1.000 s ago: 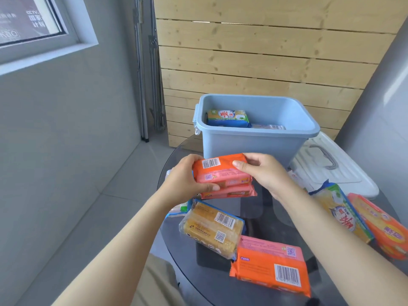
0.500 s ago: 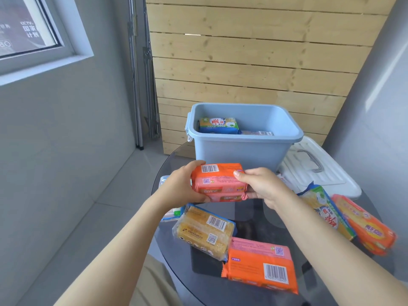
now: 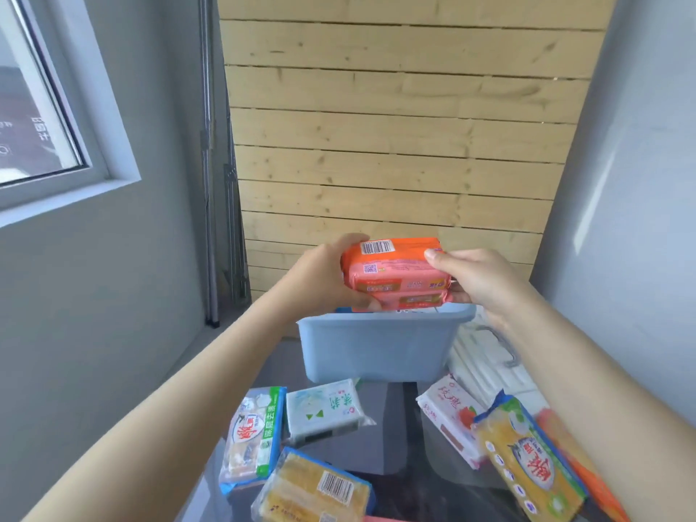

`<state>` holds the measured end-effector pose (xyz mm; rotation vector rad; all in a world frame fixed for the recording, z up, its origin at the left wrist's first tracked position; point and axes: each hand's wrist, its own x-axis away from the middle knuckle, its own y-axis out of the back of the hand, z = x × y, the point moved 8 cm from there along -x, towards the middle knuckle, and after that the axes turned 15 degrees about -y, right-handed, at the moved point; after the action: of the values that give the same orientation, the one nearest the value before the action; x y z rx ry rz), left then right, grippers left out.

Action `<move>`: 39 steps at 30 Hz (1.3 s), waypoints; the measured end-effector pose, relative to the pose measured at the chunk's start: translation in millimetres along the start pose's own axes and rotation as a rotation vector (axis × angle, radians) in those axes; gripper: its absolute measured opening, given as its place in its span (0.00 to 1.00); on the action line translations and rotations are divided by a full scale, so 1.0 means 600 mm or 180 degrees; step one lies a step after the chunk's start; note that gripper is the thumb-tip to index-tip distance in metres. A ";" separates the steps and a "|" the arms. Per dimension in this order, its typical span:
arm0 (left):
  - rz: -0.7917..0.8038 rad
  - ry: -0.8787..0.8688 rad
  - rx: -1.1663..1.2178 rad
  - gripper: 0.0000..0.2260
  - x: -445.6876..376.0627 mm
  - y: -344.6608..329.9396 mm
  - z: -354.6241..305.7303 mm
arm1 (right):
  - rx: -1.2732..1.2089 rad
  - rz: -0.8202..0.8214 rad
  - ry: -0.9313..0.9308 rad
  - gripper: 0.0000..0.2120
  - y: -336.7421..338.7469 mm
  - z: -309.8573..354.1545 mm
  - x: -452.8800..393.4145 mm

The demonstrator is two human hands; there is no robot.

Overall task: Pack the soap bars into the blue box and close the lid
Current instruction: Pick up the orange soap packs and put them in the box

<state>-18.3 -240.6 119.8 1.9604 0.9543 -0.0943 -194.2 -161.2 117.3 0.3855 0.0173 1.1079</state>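
Observation:
Both hands hold a stack of two orange-pink soap packs (image 3: 395,275) just above the near rim of the blue box (image 3: 376,348). My left hand (image 3: 324,276) grips the stack's left end, my right hand (image 3: 470,280) its right end. The stack hides the box's inside. The white lid (image 3: 486,365) with its grey handle lies to the right of the box. Several wrapped soaps lie on the glass table in front: a green-and-white pack (image 3: 258,435), a pale green bar (image 3: 324,410), a yellow pack (image 3: 316,491), a white-and-red bar (image 3: 448,420) and a blue-edged yellow pack (image 3: 527,461).
The dark round glass table (image 3: 399,442) carries everything. A wooden plank wall (image 3: 395,145) stands right behind the box. Metal poles (image 3: 211,220) lean in the left corner, beside a grey wall with a window (image 3: 34,118). An orange pack (image 3: 587,472) lies blurred at the far right.
Both hands have lifted the orange soap stack up and forward, from in front of the box to just over its opening. The camera has tilted, bringing more soaps near the box into sight.

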 end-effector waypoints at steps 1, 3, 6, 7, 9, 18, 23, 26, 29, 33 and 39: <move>0.0005 0.0005 0.0029 0.42 -0.024 -0.004 0.006 | 0.0005 -0.0118 -0.0016 0.10 0.008 0.009 -0.019; 0.0032 0.0020 0.0139 0.41 -0.062 -0.019 0.025 | 0.0118 -0.0306 -0.0059 0.12 0.017 0.015 -0.057; 0.0089 0.0102 0.0305 0.39 -0.105 -0.050 0.067 | 0.0335 -0.0437 -0.0120 0.16 0.022 0.010 -0.108; 0.0134 0.0157 0.0293 0.38 -0.116 -0.061 0.082 | 0.0425 -0.0474 -0.0131 0.16 0.022 0.005 -0.123; 0.0246 0.0222 0.0287 0.37 -0.138 -0.090 0.107 | 0.0671 -0.0617 -0.0107 0.17 0.023 -0.002 -0.155; 0.1002 0.0356 -0.0482 0.32 -0.171 -0.174 0.189 | 0.2317 -0.0836 -0.0252 0.11 -0.011 -0.057 -0.244; 0.1091 0.0253 -0.1309 0.34 -0.171 -0.186 0.180 | 0.3399 -0.1195 0.0225 0.16 -0.029 -0.055 -0.244; 0.1005 0.0224 -0.1570 0.41 -0.167 -0.188 0.177 | 0.3275 -0.1195 0.0396 0.17 -0.017 -0.060 -0.241; 0.0749 -0.0086 -0.1632 0.45 -0.170 -0.174 0.159 | 0.2949 -0.1010 0.0371 0.17 -0.007 -0.067 -0.246; 0.0789 -0.0378 -0.1262 0.29 -0.174 -0.171 0.149 | 0.3193 -0.0901 0.0567 0.19 -0.011 -0.070 -0.247; 0.0945 -0.0118 -0.1255 0.27 -0.179 -0.180 0.148 | 0.3510 -0.1046 0.0537 0.19 -0.017 -0.074 -0.250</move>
<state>-137.4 -341.5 37.8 1.7020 0.5943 0.2112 -262.3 -283.2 45.9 1.2180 0.8382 0.7130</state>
